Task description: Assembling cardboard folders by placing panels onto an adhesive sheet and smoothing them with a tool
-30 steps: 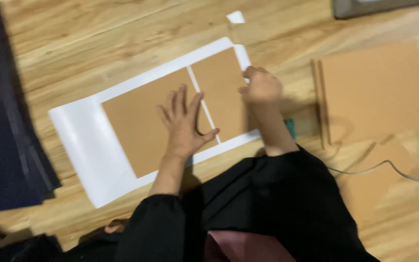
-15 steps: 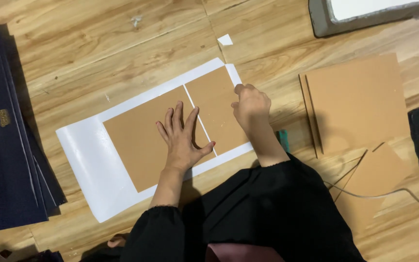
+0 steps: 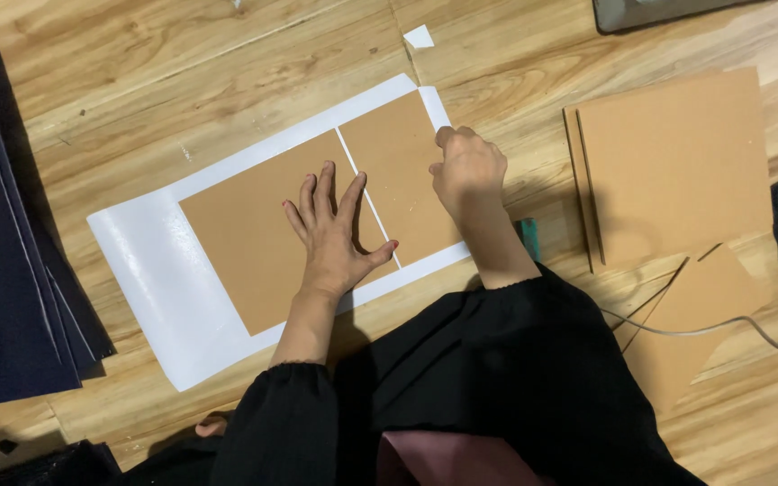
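Note:
A white glossy sheet [image 3: 150,274] lies on the wooden floor with two brown cardboard panels on it, a large one [image 3: 245,229] and a narrower one [image 3: 402,171], a thin white gap between them. My left hand [image 3: 335,234] lies flat with fingers spread across the gap, pressing on both panels. My right hand [image 3: 468,166] is curled at the right edge of the narrower panel, fingertips pinched near the sheet's right margin; whether it grips the sheet edge or a small tool is hidden.
A stack of brown cardboard boards [image 3: 677,162] lies to the right, with loose cardboard pieces [image 3: 695,315] and a cable [image 3: 722,326] below it. Dark navy covers [image 3: 6,234] are stacked at left. A small white paper scrap [image 3: 419,37] lies above the sheet. A teal object [image 3: 529,236] peeks beside my right forearm.
The view has shifted so the sheet sits lower and more central. My left hand stays spread on the panels; my right hand stays at the narrow panel's right edge, a little lower along it.

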